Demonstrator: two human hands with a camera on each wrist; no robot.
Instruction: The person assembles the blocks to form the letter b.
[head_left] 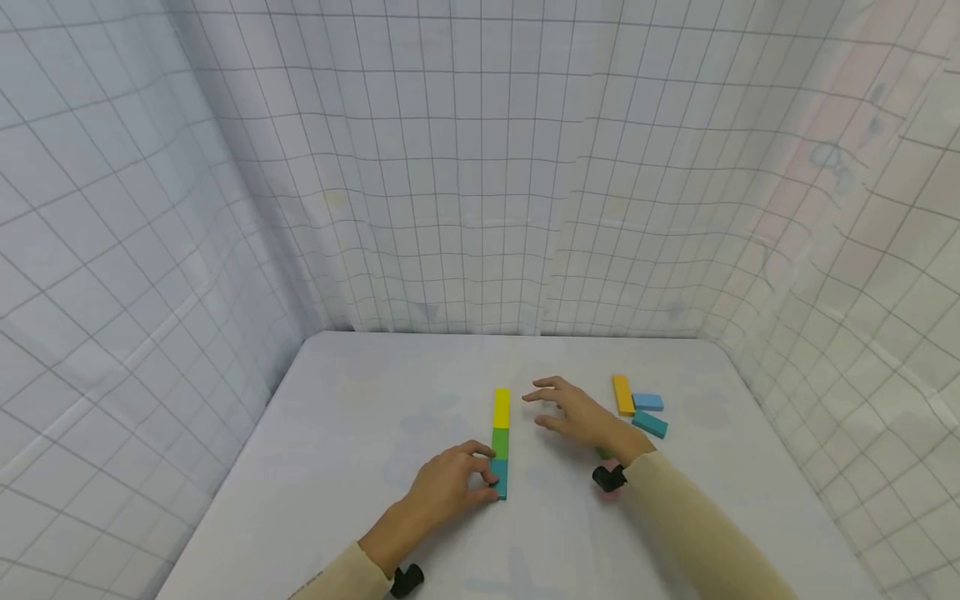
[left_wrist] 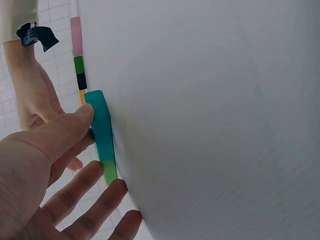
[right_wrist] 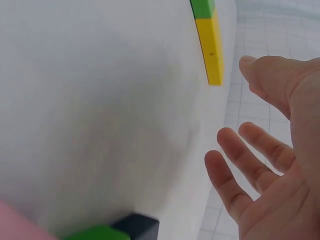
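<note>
A yellow block point(head_left: 502, 408), a green block point(head_left: 500, 443) and a teal block point(head_left: 502, 479) lie end to end in a straight row on the white table. My left hand point(head_left: 446, 483) is at the left side of the row's near end. Its thumb and fingertips touch the teal block's side in the left wrist view, with the other fingers spread by the green block. To the right of the yellow block, my right hand point(head_left: 581, 417) hovers with spread fingers and nothing in its grasp.
Right of my right hand lie an orange block point(head_left: 623, 396), a light blue block point(head_left: 648, 402) and a second teal block point(head_left: 649, 424). Pink point(left_wrist: 76, 36), green point(left_wrist: 79, 65) and dark point(right_wrist: 140, 226) blocks sit partly under my right forearm. Grid-patterned curtains point(head_left: 480, 167) enclose the table.
</note>
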